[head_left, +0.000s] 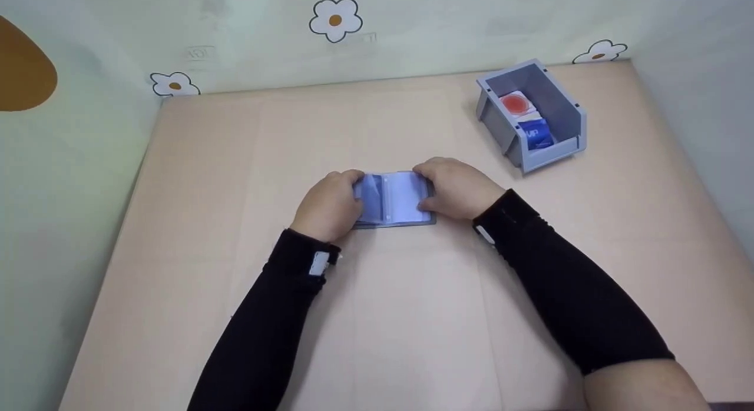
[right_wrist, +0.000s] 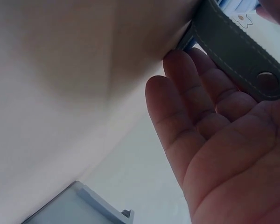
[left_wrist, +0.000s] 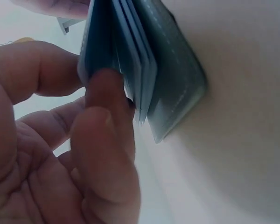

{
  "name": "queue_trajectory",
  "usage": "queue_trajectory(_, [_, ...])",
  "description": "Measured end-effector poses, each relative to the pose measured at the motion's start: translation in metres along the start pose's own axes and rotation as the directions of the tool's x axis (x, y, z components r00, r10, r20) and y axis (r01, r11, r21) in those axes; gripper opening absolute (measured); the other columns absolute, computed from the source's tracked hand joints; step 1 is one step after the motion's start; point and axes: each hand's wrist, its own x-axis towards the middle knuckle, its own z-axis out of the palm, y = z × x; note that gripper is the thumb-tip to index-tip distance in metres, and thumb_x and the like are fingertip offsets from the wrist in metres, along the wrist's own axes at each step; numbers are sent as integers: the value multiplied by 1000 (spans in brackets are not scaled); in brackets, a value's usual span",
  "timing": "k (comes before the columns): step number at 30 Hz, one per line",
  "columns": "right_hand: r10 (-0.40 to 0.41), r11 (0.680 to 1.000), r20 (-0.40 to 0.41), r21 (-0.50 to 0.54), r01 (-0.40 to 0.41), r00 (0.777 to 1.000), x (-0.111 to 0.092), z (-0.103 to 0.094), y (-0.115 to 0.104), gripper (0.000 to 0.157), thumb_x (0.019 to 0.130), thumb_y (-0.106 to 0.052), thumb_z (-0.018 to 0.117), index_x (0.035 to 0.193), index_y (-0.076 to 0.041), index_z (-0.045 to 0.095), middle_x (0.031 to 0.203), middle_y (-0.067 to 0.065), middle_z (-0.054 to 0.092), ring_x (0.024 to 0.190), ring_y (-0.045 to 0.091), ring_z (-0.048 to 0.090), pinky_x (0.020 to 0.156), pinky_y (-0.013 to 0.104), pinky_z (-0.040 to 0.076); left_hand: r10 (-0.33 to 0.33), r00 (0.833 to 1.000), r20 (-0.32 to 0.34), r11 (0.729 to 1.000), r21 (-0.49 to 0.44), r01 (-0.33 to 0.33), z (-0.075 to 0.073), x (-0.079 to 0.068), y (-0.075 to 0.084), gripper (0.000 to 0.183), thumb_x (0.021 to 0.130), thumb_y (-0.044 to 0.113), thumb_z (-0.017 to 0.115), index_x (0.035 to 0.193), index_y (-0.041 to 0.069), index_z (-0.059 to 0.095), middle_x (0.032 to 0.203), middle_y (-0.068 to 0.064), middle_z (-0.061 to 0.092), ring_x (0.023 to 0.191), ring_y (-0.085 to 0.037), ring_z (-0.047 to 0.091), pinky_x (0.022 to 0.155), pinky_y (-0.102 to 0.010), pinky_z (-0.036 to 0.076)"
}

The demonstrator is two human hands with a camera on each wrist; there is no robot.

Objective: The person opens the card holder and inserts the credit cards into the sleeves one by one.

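Note:
An open card holder [head_left: 406, 196] with translucent bluish sleeves lies in the middle of the table, in the head view. Its left side is in my left hand [head_left: 328, 205], which pinches some sleeves between thumb and fingers. The left wrist view shows several sleeve leaves standing apart from the stitched grey-green cover [left_wrist: 179, 77]. My right hand [head_left: 462, 187] grips the right edge, thumb at the lower part and index finger at the top corner. From the right wrist, a snap strap [right_wrist: 242, 56] with a round hole reaches across toward the palm; the fingertips there are partly hidden behind the cover.
A grey open-front bin [head_left: 548, 162] stands at the back right of the table. Inside it lie a card with a red circle [head_left: 517, 103] and a blue packet [head_left: 536, 134] with white lettering. Walls with a flower print border the table [head_left: 377, 317] at the back and sides.

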Motion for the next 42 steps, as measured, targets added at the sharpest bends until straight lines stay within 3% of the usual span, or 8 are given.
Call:
queue_trajectory(12, [3, 1000, 8, 2, -3, 1000, 2, 1, 1, 67, 89, -24, 83, 145, 2, 58, 141, 19, 65, 134, 34, 60, 119, 47, 43, 2, 1000, 7, 992, 127, -2, 2, 1, -3, 56, 95, 10, 62, 150, 8, 58, 133, -21, 64, 98, -29, 67, 92, -48, 59])
queue_trajectory(20, [13, 1000, 14, -13, -13, 1000, 1, -4, 0, 69, 91, -28, 82, 148, 1, 55, 144, 19, 63, 138, 33, 58, 121, 47, 41, -3, 1000, 10, 996, 94, 3, 1, 2, -3, 56, 93, 11, 64, 149, 6, 59, 136, -22, 63, 101, -30, 66, 96, -48, 58])
queue_trajectory(27, [29, 988, -153, 156, -5, 988, -16, -40, 0, 56, 97, -24, 76, 146, -3, 59, 140, 18, 67, 126, 34, 64, 112, 51, 49, 1, 1000, 17, 997, 80, -2, 3, 3, -1, 56, 94, 14, 65, 148, 3, 59, 139, -24, 62, 106, -31, 66, 101, -47, 57])
queue_trajectory(30, [96, 965, -283, 261, -19, 954, -28, -62, 11, 43, 100, -19, 72, 139, -4, 65, 131, 16, 70, 115, 31, 67, 103, 47, 53, 11, 1000, 21, 998, 61, -12, 6, 4, 1, 56, 95, 16, 66, 148, 3, 58, 139, -24, 61, 107, -31, 66, 102, -47, 56])
queue_trajectory(33, [201, 950, -395, 302, -80, 897, -36, -84, 31, 31, 102, -16, 68, 131, -5, 70, 124, 13, 73, 109, 26, 67, 96, 40, 52, 23, 1000, 20, 998, 49, -24, 7, 5, 1, 56, 94, 17, 66, 148, 3, 58, 139, -23, 61, 108, -30, 65, 103, -46, 56])
queue_trajectory(36, [305, 938, -431, 290, -189, 849, -40, -102, 56, 29, 105, -14, 62, 132, -5, 70, 127, 15, 72, 113, 28, 66, 99, 41, 53, 26, 1000, 16, 999, 47, -27, 8, 6, 0, 57, 94, 16, 67, 149, 2, 58, 139, -23, 61, 109, -30, 65, 103, -46, 55])
queue_trajectory(39, [350, 933, -401, 227, -278, 847, -38, -115, 85, 34, 106, -10, 57, 137, -1, 66, 137, 21, 67, 122, 37, 63, 107, 51, 50, 22, 1000, 14, 998, 50, -23, 8, 7, -1, 57, 95, 16, 68, 149, 3, 58, 139, -22, 61, 109, -30, 65, 103, -46, 55])
queue_trajectory(42, [365, 931, -305, 115, -346, 879, -33, -121, 108, 41, 104, -7, 55, 143, 4, 61, 143, 27, 61, 129, 43, 57, 114, 61, 43, 20, 1000, 14, 998, 53, -20, 8, 7, -3, 57, 95, 17, 68, 149, 4, 58, 138, -22, 61, 109, -30, 65, 103, -46, 55])
